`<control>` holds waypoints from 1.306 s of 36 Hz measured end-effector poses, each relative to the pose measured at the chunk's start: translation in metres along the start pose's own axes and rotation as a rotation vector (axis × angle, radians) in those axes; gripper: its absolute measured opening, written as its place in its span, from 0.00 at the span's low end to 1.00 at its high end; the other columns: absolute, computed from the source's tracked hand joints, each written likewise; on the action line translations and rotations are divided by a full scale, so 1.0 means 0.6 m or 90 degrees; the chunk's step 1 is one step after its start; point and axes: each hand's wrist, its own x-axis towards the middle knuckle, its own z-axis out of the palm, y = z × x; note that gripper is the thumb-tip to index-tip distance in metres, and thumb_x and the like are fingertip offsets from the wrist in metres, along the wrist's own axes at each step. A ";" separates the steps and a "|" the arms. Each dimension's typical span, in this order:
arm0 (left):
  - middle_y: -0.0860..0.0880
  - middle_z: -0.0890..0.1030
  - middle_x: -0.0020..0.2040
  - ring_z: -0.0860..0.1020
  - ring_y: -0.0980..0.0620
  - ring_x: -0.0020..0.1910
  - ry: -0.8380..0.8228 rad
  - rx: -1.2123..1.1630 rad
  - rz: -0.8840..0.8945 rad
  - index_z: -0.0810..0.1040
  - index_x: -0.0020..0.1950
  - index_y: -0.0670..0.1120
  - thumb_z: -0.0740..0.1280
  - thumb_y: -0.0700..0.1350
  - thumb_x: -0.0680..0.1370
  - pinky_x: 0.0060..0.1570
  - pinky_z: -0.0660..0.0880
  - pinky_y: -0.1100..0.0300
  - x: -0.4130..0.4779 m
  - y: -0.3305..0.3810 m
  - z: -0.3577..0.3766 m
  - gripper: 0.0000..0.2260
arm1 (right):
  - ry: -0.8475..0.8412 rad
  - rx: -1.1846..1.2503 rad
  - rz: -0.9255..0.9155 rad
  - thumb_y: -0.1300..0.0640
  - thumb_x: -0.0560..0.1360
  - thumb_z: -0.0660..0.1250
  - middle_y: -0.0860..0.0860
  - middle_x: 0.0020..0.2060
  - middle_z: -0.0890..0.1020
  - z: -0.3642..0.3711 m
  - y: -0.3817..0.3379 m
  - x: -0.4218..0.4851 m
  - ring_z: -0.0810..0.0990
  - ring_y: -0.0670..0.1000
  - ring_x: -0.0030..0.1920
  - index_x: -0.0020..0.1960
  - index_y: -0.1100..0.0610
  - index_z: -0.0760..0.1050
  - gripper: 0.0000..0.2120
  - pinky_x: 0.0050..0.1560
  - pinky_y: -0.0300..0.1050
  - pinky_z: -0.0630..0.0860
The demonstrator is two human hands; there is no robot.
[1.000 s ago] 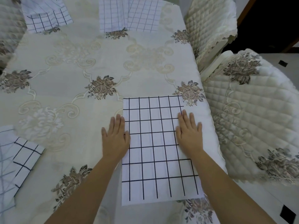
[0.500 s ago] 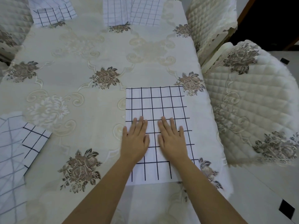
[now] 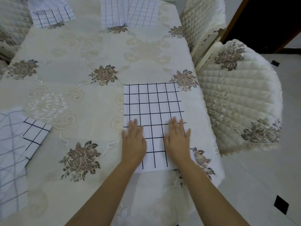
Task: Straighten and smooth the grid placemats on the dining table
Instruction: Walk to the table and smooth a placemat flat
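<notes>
A white placemat with a black grid [image 3: 153,105] lies flat near the table's right front edge. My left hand [image 3: 133,141] presses palm down on its left side, fingers straight. My right hand [image 3: 177,139] presses flat on its right side, a hand's width away. Another black-grid placemat [image 3: 35,136] lies crooked at the left edge, partly under a pale grey-lined cloth [image 3: 9,160]. At the far end lie a folded black-grid placemat [image 3: 52,13] and two fine-grid placemats [image 3: 128,12] that overlap.
The table wears a cream tablecloth with brown flowers [image 3: 104,74]. Two quilted cream chairs [image 3: 236,98] stand close along the right side, another chair [image 3: 9,26] at the far left. Tiled floor [image 3: 260,185] shows at the lower right.
Both hands came together at the placemat's middle, then spread apart again toward its sides. The camera view drew back from the table.
</notes>
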 end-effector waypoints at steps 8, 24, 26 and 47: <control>0.46 0.73 0.68 0.73 0.45 0.66 -0.032 0.107 0.040 0.73 0.67 0.45 0.50 0.51 0.78 0.57 0.71 0.39 -0.038 -0.004 0.026 0.23 | -0.024 0.000 -0.078 0.49 0.77 0.50 0.49 0.71 0.68 0.052 -0.037 -0.057 0.65 0.53 0.71 0.71 0.54 0.66 0.24 0.67 0.58 0.61; 0.47 0.62 0.74 0.61 0.46 0.73 0.024 0.052 -0.056 0.63 0.73 0.44 0.45 0.52 0.77 0.67 0.59 0.37 -0.087 -0.105 0.011 0.27 | -0.012 0.017 0.070 0.43 0.70 0.30 0.45 0.76 0.47 0.017 0.081 -0.072 0.45 0.52 0.77 0.76 0.50 0.47 0.36 0.73 0.59 0.44; 0.47 0.61 0.75 0.60 0.46 0.74 0.019 0.042 -0.063 0.62 0.74 0.45 0.44 0.52 0.76 0.68 0.57 0.37 -0.090 -0.105 0.011 0.28 | -0.019 0.036 0.083 0.43 0.71 0.31 0.45 0.76 0.47 0.015 0.077 -0.074 0.44 0.51 0.77 0.76 0.51 0.47 0.35 0.73 0.58 0.43; 0.45 0.69 0.68 0.69 0.51 0.65 0.100 -0.493 -0.345 0.68 0.68 0.45 0.56 0.40 0.80 0.56 0.65 0.63 -0.208 -0.006 -0.077 0.16 | -0.137 0.580 0.117 0.61 0.79 0.55 0.51 0.56 0.75 -0.067 -0.092 -0.122 0.74 0.50 0.51 0.60 0.57 0.73 0.13 0.47 0.40 0.71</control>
